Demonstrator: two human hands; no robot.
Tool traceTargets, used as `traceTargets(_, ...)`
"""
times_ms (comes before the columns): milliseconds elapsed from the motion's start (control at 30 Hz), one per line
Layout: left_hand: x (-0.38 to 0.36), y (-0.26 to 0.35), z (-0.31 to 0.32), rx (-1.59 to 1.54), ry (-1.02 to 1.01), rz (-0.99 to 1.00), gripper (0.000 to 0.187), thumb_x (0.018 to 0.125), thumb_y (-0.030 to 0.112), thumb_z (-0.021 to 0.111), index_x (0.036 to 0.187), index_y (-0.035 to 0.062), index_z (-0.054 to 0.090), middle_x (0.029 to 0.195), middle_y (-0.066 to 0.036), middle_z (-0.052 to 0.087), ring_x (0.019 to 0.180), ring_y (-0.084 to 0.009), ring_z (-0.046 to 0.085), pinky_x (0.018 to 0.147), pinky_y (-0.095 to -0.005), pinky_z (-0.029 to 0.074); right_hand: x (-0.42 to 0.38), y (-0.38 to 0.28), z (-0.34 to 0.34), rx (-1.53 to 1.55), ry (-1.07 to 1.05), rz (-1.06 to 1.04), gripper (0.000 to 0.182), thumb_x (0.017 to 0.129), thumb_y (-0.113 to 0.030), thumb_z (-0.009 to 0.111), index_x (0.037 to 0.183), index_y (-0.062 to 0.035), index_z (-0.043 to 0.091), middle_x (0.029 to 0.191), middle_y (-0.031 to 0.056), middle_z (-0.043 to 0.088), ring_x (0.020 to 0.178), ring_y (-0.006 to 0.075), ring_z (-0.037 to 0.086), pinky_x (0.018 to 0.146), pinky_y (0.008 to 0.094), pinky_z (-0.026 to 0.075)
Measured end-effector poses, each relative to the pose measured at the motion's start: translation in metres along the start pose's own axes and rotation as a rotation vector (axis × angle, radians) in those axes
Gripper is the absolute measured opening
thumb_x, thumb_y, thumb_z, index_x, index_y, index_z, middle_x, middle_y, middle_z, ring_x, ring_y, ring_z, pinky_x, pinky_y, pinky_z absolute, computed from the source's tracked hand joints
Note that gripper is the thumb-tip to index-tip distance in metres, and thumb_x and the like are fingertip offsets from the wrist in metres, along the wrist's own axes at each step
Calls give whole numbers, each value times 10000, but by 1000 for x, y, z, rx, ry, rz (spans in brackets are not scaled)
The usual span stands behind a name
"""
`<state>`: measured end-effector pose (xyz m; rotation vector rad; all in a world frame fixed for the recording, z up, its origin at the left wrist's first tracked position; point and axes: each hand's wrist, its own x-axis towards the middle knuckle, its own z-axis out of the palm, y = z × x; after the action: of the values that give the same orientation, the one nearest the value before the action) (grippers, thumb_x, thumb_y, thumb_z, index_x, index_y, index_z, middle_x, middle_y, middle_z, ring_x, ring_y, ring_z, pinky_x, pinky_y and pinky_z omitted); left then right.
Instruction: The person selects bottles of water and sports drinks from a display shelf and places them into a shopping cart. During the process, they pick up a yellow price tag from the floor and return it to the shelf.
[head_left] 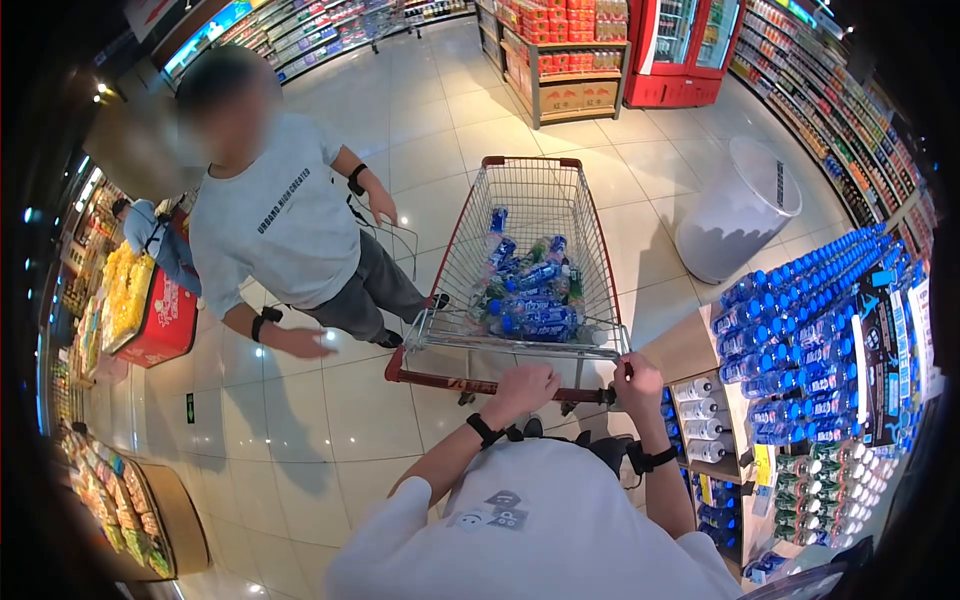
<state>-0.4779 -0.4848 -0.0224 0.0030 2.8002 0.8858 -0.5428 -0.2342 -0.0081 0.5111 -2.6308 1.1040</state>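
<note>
glossy pale tiled floor (pixel 330 420) reflecting ceiling lights; stocked shelves (pixel 840 120) line the right aisle, red drink coolers (pixel 685 50) stand at the far end, a white round bin (pixel 740 205) near them.

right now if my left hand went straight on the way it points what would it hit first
The left hand grips the cart handle and points forward into the cart. Straight on it would probably meet the cart's rear wire wall first, then the blue bottles; depth is unclear.
</note>
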Motion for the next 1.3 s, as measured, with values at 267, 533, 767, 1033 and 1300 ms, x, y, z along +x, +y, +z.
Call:
traceTargets(267, 2, -4, 7, 16, 38, 53, 420, 1042, 386, 550, 889, 24, 699, 822, -217, 727, 785, -439, 712, 725, -566, 570, -2, 5, 2, -1, -48, 4, 50, 886, -40, 724, 906, -44, 678, 786, 163, 701, 705, 367, 711, 643, 445, 570)
traceTargets(533, 2, -3, 8, -10, 62, 53, 378, 1018, 359, 574, 914, 16, 694, 805, -225, 722, 783, -448, 714, 717, -571, 569, 3, 3, 0, -25, -105, -8, 47, 890, -77, 729, 903, -38, 706, 806, 175, 717, 722, 372, 720, 645, 454, 572)
traceTargets(767, 4, 2, 5, -7, 32, 18, 368, 1008, 354, 584, 925, 15, 702, 811, -231, 725, 790, -445, 719, 733, -567, 576, 6, 7, 1, -17, -101, -23, 63, 892, -68, 741, 919, -13, 726, 771, 168, 713, 680, 328, 718, 637, 406, 574)
traceTargets(1033, 9, 3, 5, -16, 52, 31, 305, 963, 280, 578, 906, 9, 705, 813, -227, 731, 784, -435, 722, 741, -563, 580, 11, 5, -1, -19, -83, -36, 73, 889, -64, 736, 925, -3, 721, 791, 183, 714, 691, 354, 718, 639, 426, 573)
traceTargets(1300, 13, 5, 3, -13, 39, 29, 300, 952, 279, 585, 907, 3, 694, 826, -230, 730, 792, -434, 718, 743, -565, 574, 16, 8, 1, -44, -71, -49, 69, 893, -68, 726, 931, -11, 719, 811, 192, 721, 706, 380, 721, 649, 456, 574)
